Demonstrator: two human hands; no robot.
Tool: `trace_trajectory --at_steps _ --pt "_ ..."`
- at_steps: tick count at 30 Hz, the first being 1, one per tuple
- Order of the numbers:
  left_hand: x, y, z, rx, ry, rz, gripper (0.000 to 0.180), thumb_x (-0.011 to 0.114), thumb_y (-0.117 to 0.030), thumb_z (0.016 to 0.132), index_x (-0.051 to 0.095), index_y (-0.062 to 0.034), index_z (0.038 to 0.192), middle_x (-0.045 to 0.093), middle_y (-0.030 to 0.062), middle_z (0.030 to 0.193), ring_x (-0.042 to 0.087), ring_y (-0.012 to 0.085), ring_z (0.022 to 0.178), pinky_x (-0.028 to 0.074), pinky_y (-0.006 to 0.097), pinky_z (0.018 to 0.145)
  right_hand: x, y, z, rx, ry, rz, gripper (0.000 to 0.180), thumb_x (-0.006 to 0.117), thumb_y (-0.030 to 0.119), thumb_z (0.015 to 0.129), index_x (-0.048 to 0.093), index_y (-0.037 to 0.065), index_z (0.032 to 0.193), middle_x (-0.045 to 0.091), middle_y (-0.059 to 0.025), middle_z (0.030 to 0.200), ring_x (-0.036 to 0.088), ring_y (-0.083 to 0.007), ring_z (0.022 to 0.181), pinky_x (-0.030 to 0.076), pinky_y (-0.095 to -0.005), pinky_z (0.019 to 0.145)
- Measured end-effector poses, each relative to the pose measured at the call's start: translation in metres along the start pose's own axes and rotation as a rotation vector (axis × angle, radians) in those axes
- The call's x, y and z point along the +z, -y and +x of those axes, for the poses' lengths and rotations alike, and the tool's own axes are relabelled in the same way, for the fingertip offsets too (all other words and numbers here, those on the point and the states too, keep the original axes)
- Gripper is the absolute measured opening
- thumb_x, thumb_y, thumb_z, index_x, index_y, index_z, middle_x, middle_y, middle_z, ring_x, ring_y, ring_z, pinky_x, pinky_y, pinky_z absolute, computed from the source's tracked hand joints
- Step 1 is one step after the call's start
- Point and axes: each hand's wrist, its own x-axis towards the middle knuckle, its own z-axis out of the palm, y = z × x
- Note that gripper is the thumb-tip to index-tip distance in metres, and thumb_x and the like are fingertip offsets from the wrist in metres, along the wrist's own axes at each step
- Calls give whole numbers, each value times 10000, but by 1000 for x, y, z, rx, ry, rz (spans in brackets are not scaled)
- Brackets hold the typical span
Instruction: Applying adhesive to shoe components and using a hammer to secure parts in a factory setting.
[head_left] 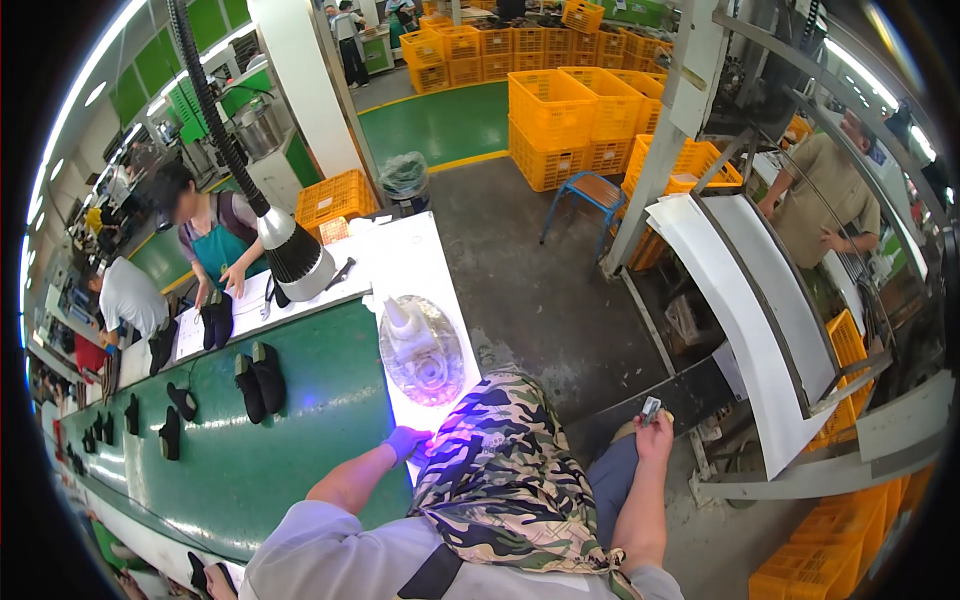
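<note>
My left hand [408,441], lit violet, rests at the edge of the white worktop [438,275] against my camouflage apron [500,430]. Its fingers are washed out by the glare, so whether they hold anything does not show. Out to the side, my right hand [656,436] pinches a small grey-and-white object [650,408] whose kind I cannot make out. A white bottle with a pointed nozzle [401,318] stands in a round, clear, shiny tray [452,370] beyond my left hand. Above the worktop's left side hangs a lamp with a silver head [297,262].
Dark shoes [262,383] lie along a green conveyor [330,400] at my left. Across it, a person in a teal apron [228,245] handles shoes. A metal frame with white sheets [735,310], a blue stool [590,195] and yellow crates [550,110] stand at the right and back.
</note>
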Motion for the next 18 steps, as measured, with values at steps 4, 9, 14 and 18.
trace_trajectory --at_steps 4,9,14,18 --pt "-17 15 10 73 -22 126 243 711 -283 837 734 -44 798 681 44 709 597 118 575 447 292 516 8 -4 3 10 33 -21 14 607 147 910 600 140 919 656 -47 929 618 -230 842 494 -445 717" --pt "-11 11 11 62 -31 153 240 721 -285 830 734 -48 792 675 29 698 587 123 556 427 278 505 2 -5 2 -40 32 -5 62 600 154 912 622 118 958 663 -73 934 619 -249 833 500 -441 720" --pt "-2 -1 -6 14 -4 60 238 719 -265 833 727 -34 776 673 32 695 585 130 547 429 283 509 0 -5 4 -44 38 -30 35 598 131 913 612 125 945 656 -58 945 613 -229 860 507 -441 729" --pt "-4 -2 -4 27 -31 122 234 711 -253 838 723 -25 786 674 43 697 610 142 556 458 292 522 3 -8 5 -43 46 -83 39 601 133 919 598 129 958 647 -52 937 612 -218 850 513 -440 723"
